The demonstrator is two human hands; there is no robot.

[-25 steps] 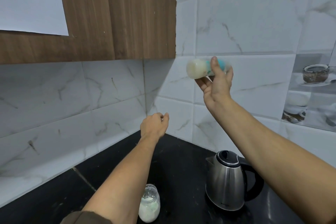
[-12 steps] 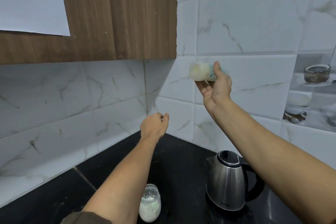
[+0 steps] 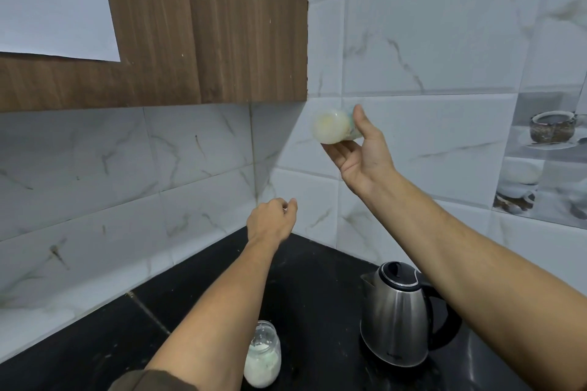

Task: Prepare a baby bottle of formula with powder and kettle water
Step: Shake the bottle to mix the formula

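Observation:
My right hand (image 3: 362, 152) holds the baby bottle (image 3: 333, 125) up in front of the tiled wall, lying sideways with its milky base toward me; the bottle is blurred. My left hand (image 3: 271, 220) is raised lower down, fingers loosely curled with nothing in them. A glass jar of white powder (image 3: 262, 359) stands on the black counter (image 3: 311, 276) below my left forearm. The steel kettle (image 3: 397, 320) with a black lid and handle sits to the right of the jar, lid closed.
A wooden wall cabinet (image 3: 203, 25) hangs above on the left, its bottom edge just above and left of the bottle. White marble tiles cover both walls of the corner. A picture tile (image 3: 546, 155) is on the right wall.
My right hand has swung the bottle slightly left and down, its base turning more toward me. My left hand has stayed where it was.

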